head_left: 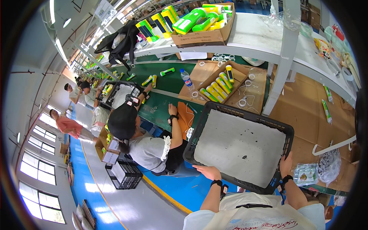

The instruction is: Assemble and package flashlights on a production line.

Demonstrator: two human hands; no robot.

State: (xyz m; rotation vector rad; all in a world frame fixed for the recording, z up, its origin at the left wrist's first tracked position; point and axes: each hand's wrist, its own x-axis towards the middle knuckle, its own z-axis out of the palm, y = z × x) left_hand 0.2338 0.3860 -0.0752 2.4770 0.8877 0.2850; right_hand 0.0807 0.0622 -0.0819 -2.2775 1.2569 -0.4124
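Note:
A black plastic crate [290,132] lined with a grey sheet, with a few dark specks on it, spans the space in front of me. At its near left side is my left hand [209,172], pressed against the wall, its fingers partly hidden. My right hand [285,165] grips the crate's right side close to the near corner. Both wrists carry black bands with small devices. Just beyond the crate, a cardboard box [239,73] holds several yellow-and-white flashlights [216,92].
A co-worker in a black cap [122,120] sits at the green bench to the left. A water bottle [186,78] stands beyond. Overhead, a white shelf [253,38] bears a carton of green-yellow flashlights [189,21]. A white post [283,61] rises at right, near plastic bags [329,166].

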